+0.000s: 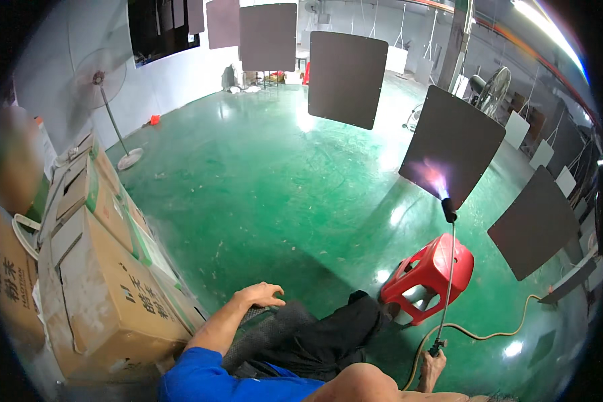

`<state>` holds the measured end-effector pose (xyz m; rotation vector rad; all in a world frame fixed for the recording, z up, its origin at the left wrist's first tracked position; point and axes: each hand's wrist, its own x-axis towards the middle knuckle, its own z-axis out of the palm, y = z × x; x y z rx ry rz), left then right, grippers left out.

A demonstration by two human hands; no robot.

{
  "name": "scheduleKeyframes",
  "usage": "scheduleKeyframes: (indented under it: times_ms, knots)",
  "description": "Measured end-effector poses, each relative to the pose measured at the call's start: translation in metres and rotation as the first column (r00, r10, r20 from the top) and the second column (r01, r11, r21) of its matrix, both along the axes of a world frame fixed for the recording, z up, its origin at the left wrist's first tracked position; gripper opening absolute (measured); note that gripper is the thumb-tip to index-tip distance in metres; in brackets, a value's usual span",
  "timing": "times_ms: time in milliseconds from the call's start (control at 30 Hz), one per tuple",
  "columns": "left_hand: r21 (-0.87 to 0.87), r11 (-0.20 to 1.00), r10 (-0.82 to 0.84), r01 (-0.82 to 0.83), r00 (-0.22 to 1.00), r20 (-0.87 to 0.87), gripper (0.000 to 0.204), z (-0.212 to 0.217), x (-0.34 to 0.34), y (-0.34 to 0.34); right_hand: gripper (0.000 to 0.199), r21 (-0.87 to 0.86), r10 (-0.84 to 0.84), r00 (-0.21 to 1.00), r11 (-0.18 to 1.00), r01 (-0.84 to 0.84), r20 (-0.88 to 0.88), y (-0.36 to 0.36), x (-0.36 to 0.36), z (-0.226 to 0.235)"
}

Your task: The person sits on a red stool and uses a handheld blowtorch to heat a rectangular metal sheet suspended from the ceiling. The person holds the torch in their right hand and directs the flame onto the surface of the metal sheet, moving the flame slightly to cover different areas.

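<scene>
My right hand [431,367] is wrapped round the dark handle of a gas torch [447,285]. Its long thin tube rises away from me to a black nozzle, which gives off a pink-purple flame [435,177]. The flame plays in front of the lower part of a dark grey hanging panel [457,144]; whether it touches the panel I cannot tell. A yellowish hose [499,334] runs from near the handle across the floor to the right. At my left thigh, my left hand [260,295] lies with its fingers loosely stretched, holding nothing visible.
A red plastic stool [435,271] stands ahead of my legs, beside the torch tube. More dark panels [347,79] hang in a curved row. Cardboard boxes [114,295] are stacked along my left. A pedestal fan [100,79] stands by the left wall, on green floor [248,181].
</scene>
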<state>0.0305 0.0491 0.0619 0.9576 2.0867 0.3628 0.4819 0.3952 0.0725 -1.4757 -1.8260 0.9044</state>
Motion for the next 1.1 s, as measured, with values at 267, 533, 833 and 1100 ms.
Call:
scheduleKeyframes:
  times_ms: [267,533,833,1100]
  knots:
    - [-0.012,0.999,-0.036,0.034,0.977,-0.209,0.057,0.019,0.020,0.004,0.013,-0.018,-0.113,0.970,0.994,0.112,-0.217,-0.003,0.045,-0.032]
    - [0.322,0.923,-0.140,0.209,0.965,-0.224,0.047,-0.030,0.076,0.043,0.013,-0.014,-0.260,0.879,0.961,0.277,-0.400,0.012,0.051,-0.031]
    - [0.252,0.921,0.372,-0.298,0.867,-0.333,0.053,-0.131,0.080,0.066,0.010,-0.015,-0.235,0.831,0.965,0.263,-0.503,0.018,0.060,-0.008]
    - [0.198,0.923,0.384,-0.329,0.814,-0.436,0.050,-0.135,0.081,0.064,0.017,0.067,-0.331,0.908,0.931,0.359,-0.256,0.008,0.035,0.022]
